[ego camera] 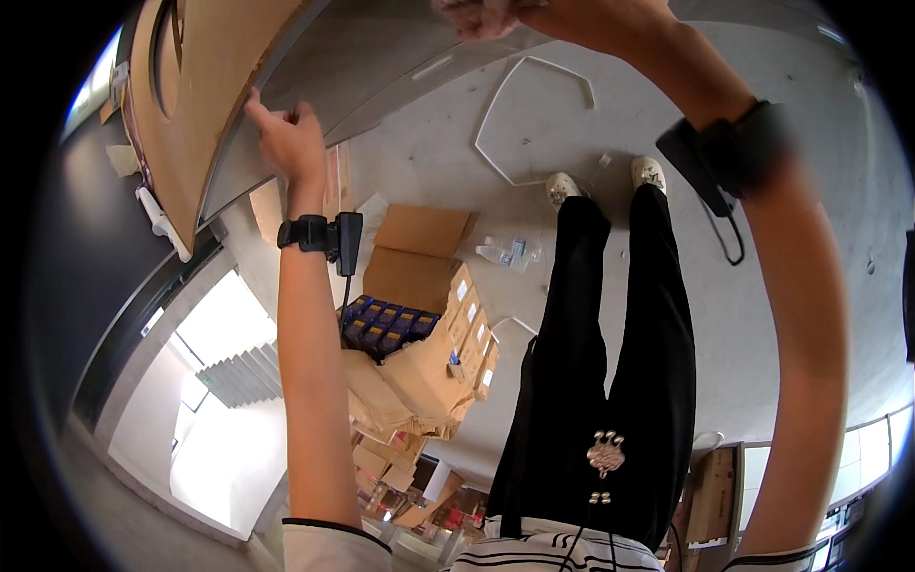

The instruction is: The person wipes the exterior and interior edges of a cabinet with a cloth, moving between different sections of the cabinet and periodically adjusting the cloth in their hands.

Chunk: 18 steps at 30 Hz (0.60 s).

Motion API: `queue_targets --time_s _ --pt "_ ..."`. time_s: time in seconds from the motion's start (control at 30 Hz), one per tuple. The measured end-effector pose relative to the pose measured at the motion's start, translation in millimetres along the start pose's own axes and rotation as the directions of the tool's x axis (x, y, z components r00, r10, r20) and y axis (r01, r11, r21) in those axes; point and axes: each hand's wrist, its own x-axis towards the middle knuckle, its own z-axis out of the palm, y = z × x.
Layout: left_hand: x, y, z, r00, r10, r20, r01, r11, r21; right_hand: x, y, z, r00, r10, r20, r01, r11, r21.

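Observation:
My left hand (289,139) is raised at the upper left, its index fingertip at the edge of a curved tan board (214,107) that has an oval cutout. Whether the fingertip presses on the board or only nears it cannot be told. A grey metal-like surface (343,64) lies behind that hand. At the top edge of the picture is my right hand (532,8), partly cut off, with a crumpled pinkish-brown cloth (479,18) in its grasp. Both wrists carry black straps with small dark devices.
An open cardboard box (422,279) of dark blue packages (386,322) stands on the floor at left. Plastic bottles (507,250) and a bent white strip (486,118) lie near my feet. More cartons (389,465) are piled below, and a long carton (715,493) is at lower right.

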Motion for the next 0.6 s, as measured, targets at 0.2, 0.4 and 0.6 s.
queue_targets --time_s 0.2,0.4,0.6 --pt "4.8 -1.5 5.6 0.996 0.084 0.016 -0.084 0.996 -0.004 2.7 10.9 -0.2 0.997 0.018 0.077 -0.013 0.998 -0.06" --pt "-2.6 -20.5 8.5 0.888 0.458 -0.029 -0.447 0.877 0.178 -23.3 8.1 15.6 0.934 -0.052 0.354 0.023 0.996 0.084" --pt "12.7 2.4 40.6 0.894 0.416 0.168 -0.442 0.88 0.172 -2.8 30.0 49.7 0.911 -0.155 0.383 0.144 0.988 0.059"
